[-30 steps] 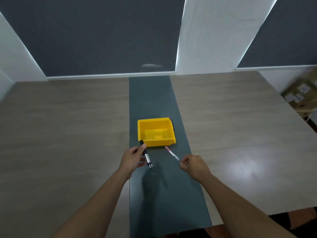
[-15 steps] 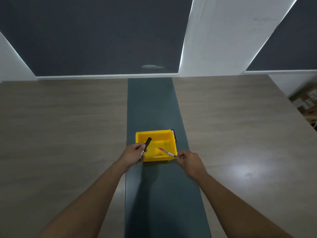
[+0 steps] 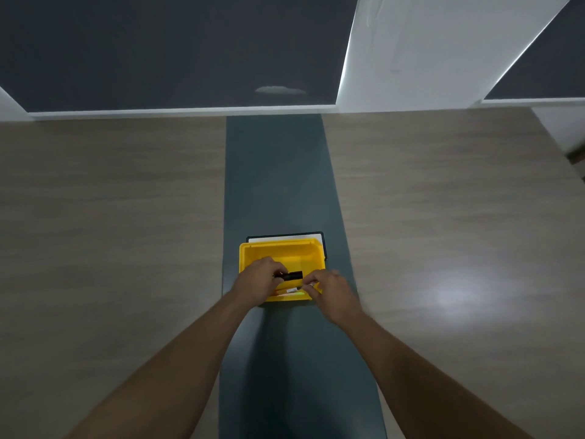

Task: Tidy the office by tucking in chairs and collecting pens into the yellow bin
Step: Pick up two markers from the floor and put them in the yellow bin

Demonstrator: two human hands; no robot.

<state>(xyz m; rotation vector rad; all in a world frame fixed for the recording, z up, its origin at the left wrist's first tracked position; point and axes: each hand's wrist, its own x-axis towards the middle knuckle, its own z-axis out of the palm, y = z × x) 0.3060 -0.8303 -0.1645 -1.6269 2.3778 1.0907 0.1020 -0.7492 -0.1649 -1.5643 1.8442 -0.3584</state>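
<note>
The yellow bin (image 3: 278,252) stands on the dark green strip in the middle of the table. Both my hands are over its near half. My left hand (image 3: 258,280) grips a black marker (image 3: 292,275), held level across the inside of the bin. My right hand (image 3: 329,291) pinches the end of a thin white pen (image 3: 294,290) that lies low in the bin, beside other coloured pens on the bin's floor. My hands hide the bin's near corners.
A dark-framed white panel (image 3: 286,236) lies under the bin's far edge. The wide wooden table (image 3: 110,232) spreads left and right of the green strip (image 3: 278,179). Dark wall panels and a white column rise behind the table.
Both hands moved forward from in front of the bin to over it. The black marker and the thin pen have gone from above the strip into the bin.
</note>
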